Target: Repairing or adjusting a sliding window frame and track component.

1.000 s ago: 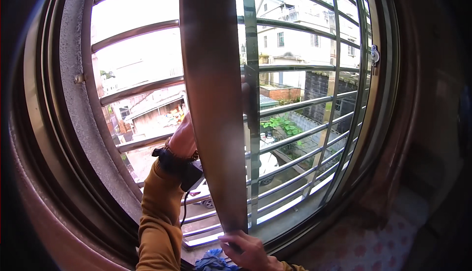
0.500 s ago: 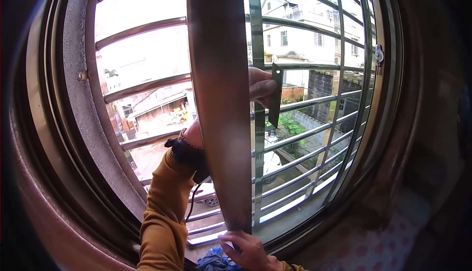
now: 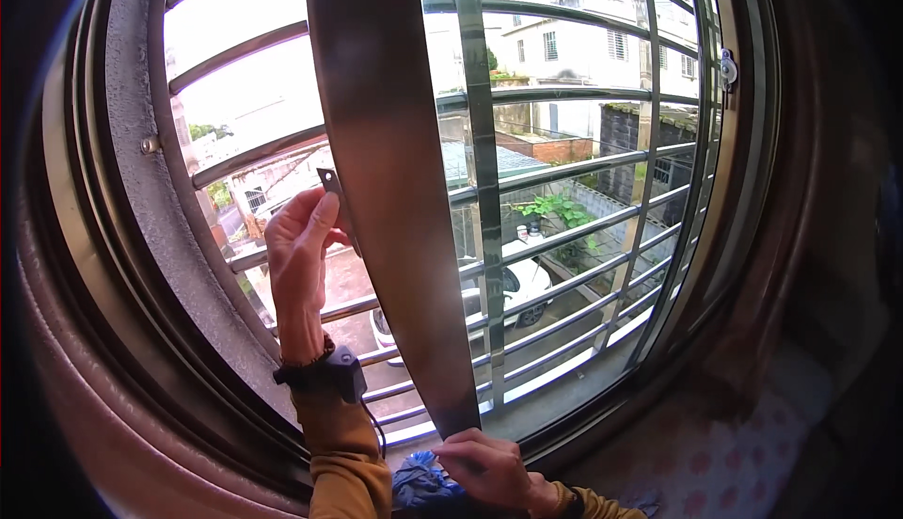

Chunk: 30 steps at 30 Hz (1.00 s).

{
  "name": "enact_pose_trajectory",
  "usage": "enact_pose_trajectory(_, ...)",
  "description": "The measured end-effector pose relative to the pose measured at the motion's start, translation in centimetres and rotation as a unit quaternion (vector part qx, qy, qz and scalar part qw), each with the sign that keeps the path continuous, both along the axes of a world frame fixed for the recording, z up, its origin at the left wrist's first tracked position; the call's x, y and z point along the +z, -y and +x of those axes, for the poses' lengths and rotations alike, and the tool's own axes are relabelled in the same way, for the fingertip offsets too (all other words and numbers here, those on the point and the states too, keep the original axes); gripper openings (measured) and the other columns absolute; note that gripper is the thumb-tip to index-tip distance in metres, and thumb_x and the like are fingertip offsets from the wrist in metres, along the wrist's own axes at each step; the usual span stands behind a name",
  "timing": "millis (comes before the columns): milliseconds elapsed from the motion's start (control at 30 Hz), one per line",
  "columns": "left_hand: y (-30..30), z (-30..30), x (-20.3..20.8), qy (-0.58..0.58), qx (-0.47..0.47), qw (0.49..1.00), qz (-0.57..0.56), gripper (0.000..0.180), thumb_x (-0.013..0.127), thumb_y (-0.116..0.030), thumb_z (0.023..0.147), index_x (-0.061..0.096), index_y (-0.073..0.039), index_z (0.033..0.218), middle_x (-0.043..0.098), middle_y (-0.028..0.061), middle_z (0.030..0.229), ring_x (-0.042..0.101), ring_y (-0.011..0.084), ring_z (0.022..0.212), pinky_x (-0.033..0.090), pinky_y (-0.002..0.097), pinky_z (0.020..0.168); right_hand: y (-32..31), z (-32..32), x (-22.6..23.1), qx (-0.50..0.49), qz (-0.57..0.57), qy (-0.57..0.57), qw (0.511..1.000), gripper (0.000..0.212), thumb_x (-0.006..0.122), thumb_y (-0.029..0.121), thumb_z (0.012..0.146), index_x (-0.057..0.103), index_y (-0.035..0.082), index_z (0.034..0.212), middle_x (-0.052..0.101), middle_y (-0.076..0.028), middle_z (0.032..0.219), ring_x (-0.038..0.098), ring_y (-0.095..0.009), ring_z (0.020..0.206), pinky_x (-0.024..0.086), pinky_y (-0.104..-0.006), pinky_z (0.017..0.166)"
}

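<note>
A brown upright window frame point(image 3: 386, 161) stands in front of me. At its left edge my left hand point(image 3: 306, 223) is closed in a pinch on a thin dark flat strip point(image 3: 327, 178) with a hole at its upper end. The strip's lower part is partly hidden by my fingers and the frame. My right hand point(image 3: 489, 467) is at the frame's lower end, with bent fingers closed about its edge. A crumpled blue cloth point(image 3: 421, 479) lies just left of that hand.
Metal security bars point(image 3: 564, 180) cross the opening behind the frame. A round latch point(image 3: 727, 71) sits on the right-hand window edge, and a rough wall edge point(image 3: 136, 161) rises at the left. Outside, below, are a white car point(image 3: 527, 284) and buildings.
My left hand, with the strip, has come from behind the frame, on its right side, to its left edge. My right hand remains at the lower end. The view has shifted.
</note>
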State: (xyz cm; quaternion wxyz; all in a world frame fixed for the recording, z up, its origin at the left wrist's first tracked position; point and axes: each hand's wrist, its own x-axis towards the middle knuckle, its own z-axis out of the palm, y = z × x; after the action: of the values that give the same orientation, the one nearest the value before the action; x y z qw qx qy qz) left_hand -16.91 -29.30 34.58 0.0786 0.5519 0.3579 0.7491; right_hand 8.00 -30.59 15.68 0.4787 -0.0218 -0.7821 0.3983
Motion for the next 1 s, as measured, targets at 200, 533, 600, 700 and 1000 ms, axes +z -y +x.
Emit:
enact_pose_trajectory(200, 3.1, 1.3, -5.0, 0.156, 0.031, 0.983, 0.094, 0.017, 0.060, -0.013, 0.092, 0.062, -0.003, 0.106, 0.066, 0.0060, 0.083, 0.061, 0.0108, 0.069, 0.050, 0.0222, 0.058, -2.7, 1.7, -0.7, -0.010, -0.050, -0.023, 0.998, 0.018, 0.068, 0.001, 0.081, 0.067, 0.001, 0.098, 0.067, -0.013, 0.088, 0.067, -0.023, 0.079, 0.054, -0.0301, 0.069)
enact_pose_trajectory(533, 6.0, 12.2, -9.9, -0.039, -0.189, 0.980, 0.045, 0.012, 0.068, -0.009, 0.083, 0.069, -0.003, 0.073, 0.067, 0.0101, 0.076, 0.063, 0.0331, 0.090, 0.052, 0.0440, 0.083, -6.6, 4.8, 1.5, 0.165, -0.295, -0.029, 0.941, 0.021, 0.052, 0.011, 0.096, 0.065, -0.005, 0.098, 0.063, -0.011, 0.091, 0.062, -0.017, 0.082, 0.050, -0.0289, 0.077)
enact_pose_trajectory(600, 5.4, 13.4, -10.7, -0.084, -0.237, 0.968, 0.002, 0.006, 0.072, -0.008, 0.078, 0.072, -0.003, 0.082, 0.065, 0.0104, 0.092, 0.053, 0.0346, 0.113, 0.044, 0.0470, 0.098, -7.3, 5.2, 1.8, 0.211, -0.300, -0.013, 0.930, 0.022, 0.052, 0.013, 0.097, 0.065, -0.005, 0.102, 0.064, -0.010, 0.095, 0.062, -0.016, 0.086, 0.050, -0.0277, 0.079)
enact_pose_trajectory(700, 4.5, 14.9, -12.2, -0.101, -0.305, 0.947, -0.014, 0.011, 0.074, -0.014, 0.079, 0.074, -0.007, 0.087, 0.055, 0.0111, 0.114, 0.040, 0.0349, 0.128, 0.030, 0.0495, 0.110, -7.6, 6.2, 3.1, 0.300, -0.305, 0.040, 0.903, 0.025, 0.051, 0.016, 0.098, 0.064, -0.004, 0.104, 0.063, -0.009, 0.096, 0.060, -0.015, 0.090, 0.047, -0.0288, 0.084)
enact_pose_trajectory(1000, 3.6, 17.0, -14.9, -0.037, -0.391, 0.915, -0.096, 0.077, 0.050, -0.077, 0.074, 0.074, -0.007, 0.093, 0.041, 0.0195, 0.129, 0.013, 0.0361, 0.140, 0.010, 0.0585, 0.112, -9.4, 8.3, 5.8, 0.458, -0.300, 0.226, 0.806, 0.026, 0.059, 0.020, 0.094, 0.060, 0.002, 0.113, 0.056, -0.006, 0.109, 0.052, -0.015, 0.106, 0.040, -0.0318, 0.094)
